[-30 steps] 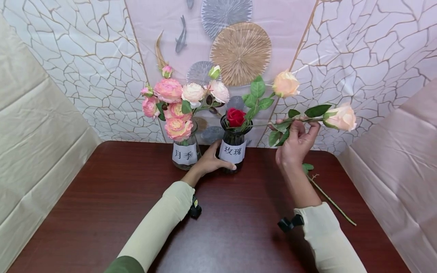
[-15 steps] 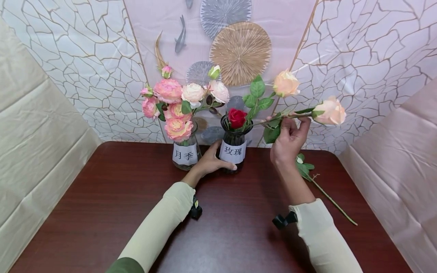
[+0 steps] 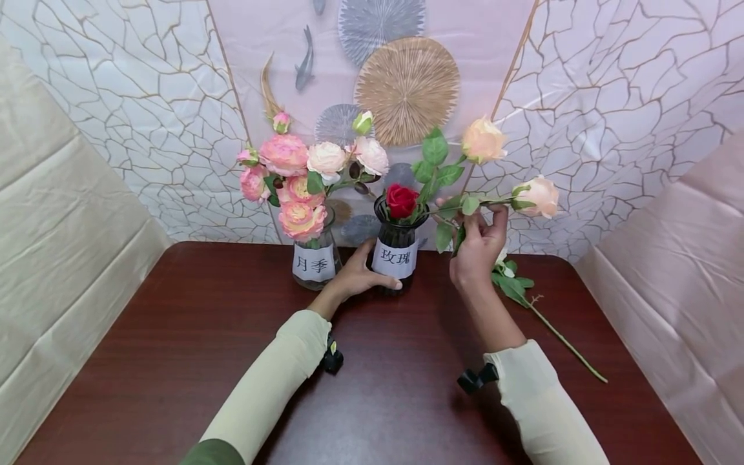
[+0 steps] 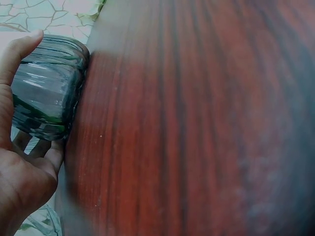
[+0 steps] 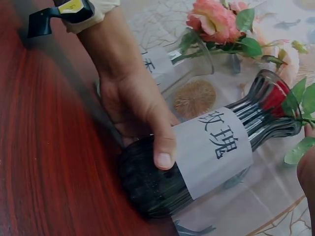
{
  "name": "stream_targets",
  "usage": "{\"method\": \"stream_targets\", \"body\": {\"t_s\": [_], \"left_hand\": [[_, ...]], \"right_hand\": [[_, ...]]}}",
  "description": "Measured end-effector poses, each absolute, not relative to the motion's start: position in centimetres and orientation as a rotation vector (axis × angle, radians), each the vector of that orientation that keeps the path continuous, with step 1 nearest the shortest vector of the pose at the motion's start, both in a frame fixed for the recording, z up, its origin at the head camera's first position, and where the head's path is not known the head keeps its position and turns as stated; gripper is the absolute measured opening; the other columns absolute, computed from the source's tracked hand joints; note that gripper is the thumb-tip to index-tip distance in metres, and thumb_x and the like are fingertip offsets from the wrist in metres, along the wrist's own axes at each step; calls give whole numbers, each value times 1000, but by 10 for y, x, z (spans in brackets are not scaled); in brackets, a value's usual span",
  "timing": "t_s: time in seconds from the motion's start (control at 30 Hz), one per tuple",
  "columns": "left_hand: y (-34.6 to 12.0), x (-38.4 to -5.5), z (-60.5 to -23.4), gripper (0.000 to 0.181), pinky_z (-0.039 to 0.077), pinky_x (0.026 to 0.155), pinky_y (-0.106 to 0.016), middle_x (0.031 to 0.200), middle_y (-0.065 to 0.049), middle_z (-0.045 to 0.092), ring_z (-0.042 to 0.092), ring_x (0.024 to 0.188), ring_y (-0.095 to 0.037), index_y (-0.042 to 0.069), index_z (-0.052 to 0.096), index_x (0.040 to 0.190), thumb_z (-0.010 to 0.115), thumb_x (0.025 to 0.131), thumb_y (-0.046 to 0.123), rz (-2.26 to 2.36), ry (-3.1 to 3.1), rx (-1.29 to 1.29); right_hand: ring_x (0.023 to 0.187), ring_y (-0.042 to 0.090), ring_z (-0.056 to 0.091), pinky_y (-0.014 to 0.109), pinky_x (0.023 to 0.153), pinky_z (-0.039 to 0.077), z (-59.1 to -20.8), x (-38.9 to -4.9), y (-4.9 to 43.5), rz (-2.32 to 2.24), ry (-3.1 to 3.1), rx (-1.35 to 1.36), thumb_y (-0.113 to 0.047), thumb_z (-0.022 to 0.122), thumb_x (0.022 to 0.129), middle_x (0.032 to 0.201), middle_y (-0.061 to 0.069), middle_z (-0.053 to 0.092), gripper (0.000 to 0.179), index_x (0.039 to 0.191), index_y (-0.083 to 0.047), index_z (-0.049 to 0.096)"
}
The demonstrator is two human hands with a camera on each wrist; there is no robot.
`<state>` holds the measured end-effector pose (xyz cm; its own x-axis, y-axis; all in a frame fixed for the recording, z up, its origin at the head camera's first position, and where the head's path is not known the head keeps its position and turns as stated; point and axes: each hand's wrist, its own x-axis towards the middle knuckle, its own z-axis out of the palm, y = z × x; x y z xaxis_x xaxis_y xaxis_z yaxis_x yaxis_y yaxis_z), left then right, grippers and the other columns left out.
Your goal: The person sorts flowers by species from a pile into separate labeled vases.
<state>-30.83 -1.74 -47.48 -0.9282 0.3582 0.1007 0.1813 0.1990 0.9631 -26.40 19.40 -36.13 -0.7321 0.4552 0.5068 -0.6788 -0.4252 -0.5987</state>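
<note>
My left hand [image 3: 360,274] grips the lower part of a dark ribbed glass vase [image 3: 396,236] with a white paper label, thumb across its front. In the right wrist view, the thumb lies just below the label [image 5: 214,152]. A red rose [image 3: 401,200] and a peach rose [image 3: 484,140] stand in this vase. With my right hand [image 3: 479,248] I pinch the stem of a pale peach rose [image 3: 537,197], held nearly level. Its bloom points right and its stem end reaches the vase mouth. Leaves hide part of my fingers.
Left of the dark vase stands a clear glass vase [image 3: 314,265] full of pink and white blooms [image 3: 302,171]. A white flower with a long green stem [image 3: 566,342] lies on the brown table [image 3: 372,387] at the right. A patterned backdrop rises behind.
My right hand has moved left with the pale peach rose, bringing its stem further into the vase mouth. More of the flower lying on the table shows. My left hand stays on the vase.
</note>
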Motion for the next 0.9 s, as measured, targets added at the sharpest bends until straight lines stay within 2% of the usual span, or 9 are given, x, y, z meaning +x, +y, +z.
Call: {"method": "stream_targets", "body": {"t_s": [0.2,0.37,0.63,0.73,0.77,0.83,0.9], "left_hand": [[-17,-309,-478,123,30,139,-54,178,-6,45,38,167,-29,22,35,177,105,76,20,1833,2317,543],[-17,-309,-476,122,30,139,-55,177,-7,45,39,167,-30,22,36,177,105,76,19,1834,2321,551],[-19,-308,-476,122,30,139,-56,177,-6,45,39,167,-30,22,36,176,105,77,20,1841,2317,548],[-19,-308,-475,122,30,139,-56,177,-6,45,39,167,-31,22,36,176,105,76,20,1840,2318,562],[-19,-308,-476,122,30,139,-56,177,-6,46,39,167,-31,22,36,176,105,76,20,1839,2320,563],[-19,-308,-476,123,30,139,-56,177,-6,45,39,167,-30,22,35,176,106,76,20,1836,2322,566],[-18,-309,-476,123,30,139,-55,177,-5,45,39,167,-30,23,35,177,106,76,21,1835,2321,563]], "right_hand": [[90,14,82,28,93,62,-364,-266,191,2146,-1127,237,-11,61,115,92,3,84,6,109,-12,59],[89,12,72,28,93,56,-363,-266,193,2146,-1165,150,-5,60,114,87,0,73,17,102,-15,57],[92,8,76,29,103,56,-359,-262,195,2034,-1343,213,-3,57,116,90,-4,80,21,101,-17,61],[86,5,72,26,94,55,-356,-261,195,1950,-1415,224,-3,58,115,86,-8,79,25,99,-20,64],[79,2,67,23,87,53,-356,-261,195,1920,-1443,229,-2,57,115,80,-11,75,26,98,-21,65],[68,-2,54,20,75,45,-353,-260,195,1866,-1497,248,-2,56,114,69,-14,63,27,98,-23,66],[62,-3,39,19,66,35,-352,-260,194,1801,-1563,270,-2,54,113,64,-17,49,28,99,-23,66]]}}
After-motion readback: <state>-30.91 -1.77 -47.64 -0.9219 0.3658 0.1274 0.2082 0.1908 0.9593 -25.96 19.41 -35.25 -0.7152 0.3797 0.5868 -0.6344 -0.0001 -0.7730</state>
